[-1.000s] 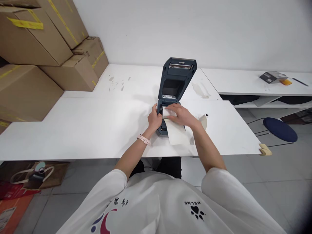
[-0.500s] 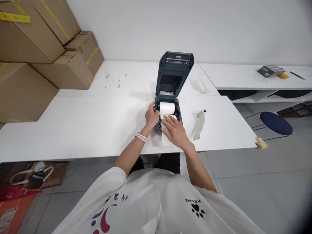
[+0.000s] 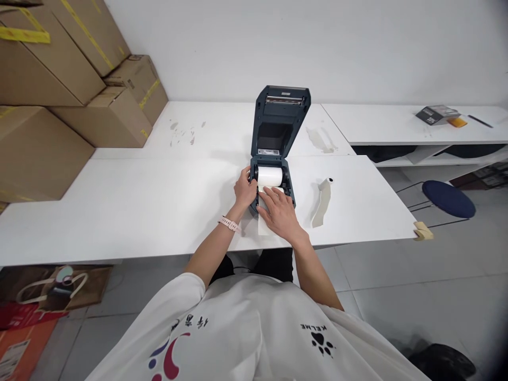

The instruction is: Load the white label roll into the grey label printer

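Observation:
A dark blue-grey label printer (image 3: 281, 121) stands on the white table with its lid raised. Inside it sits a white label roll (image 3: 270, 176), and its paper strip (image 3: 266, 226) runs out over the printer's front. My left hand (image 3: 245, 189) is closed around the left side of the printer body, its fingertips partly hidden behind the edge. Lying flat on the strip, fingers stretched out, my right hand (image 3: 280, 211) presses over the printer's front part. To the right, a small paper roll (image 3: 324, 198) with an unrolled tail rests on the table.
Cardboard boxes (image 3: 71, 121) are stacked at the table's left end. A small black-and-white box (image 3: 436, 115) lies on the back right shelf. A blue stool (image 3: 448, 199) stands beyond the table's right edge, near a padded corner (image 3: 424, 231). Bags (image 3: 63, 291) lie on the floor at left.
My right hand has slid slightly left across the paper strip, whose loose end has also shifted left. The left hand keeps its hold. A black object now shows on the floor at lower right.

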Motion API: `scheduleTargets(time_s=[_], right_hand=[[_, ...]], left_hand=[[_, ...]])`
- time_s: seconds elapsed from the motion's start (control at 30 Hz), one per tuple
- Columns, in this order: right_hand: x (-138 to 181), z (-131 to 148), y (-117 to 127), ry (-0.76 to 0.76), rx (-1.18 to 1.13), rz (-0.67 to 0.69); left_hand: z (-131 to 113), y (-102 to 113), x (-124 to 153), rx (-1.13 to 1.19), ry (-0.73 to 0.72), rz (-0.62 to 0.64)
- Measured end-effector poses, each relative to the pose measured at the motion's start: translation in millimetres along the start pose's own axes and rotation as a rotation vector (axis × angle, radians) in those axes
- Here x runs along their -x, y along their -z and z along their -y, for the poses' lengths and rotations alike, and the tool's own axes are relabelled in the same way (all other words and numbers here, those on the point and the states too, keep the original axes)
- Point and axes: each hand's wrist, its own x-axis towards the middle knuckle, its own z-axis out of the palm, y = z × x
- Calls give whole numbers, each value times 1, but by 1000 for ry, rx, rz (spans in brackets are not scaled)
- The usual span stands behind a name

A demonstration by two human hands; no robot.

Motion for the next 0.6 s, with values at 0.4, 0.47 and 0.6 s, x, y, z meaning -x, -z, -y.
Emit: scheduleTargets(time_s=[0.4,0.47,0.6], right_hand=[[7,-22,11,48,-385,-15],[-14,-46,23,9,-537,-189],[-123,-119,54,-93,-621,-542]], left_hand=[[17,3,36,299,103,164],[21,9,60,342,171,248],[29,19,87,419,169,348]])
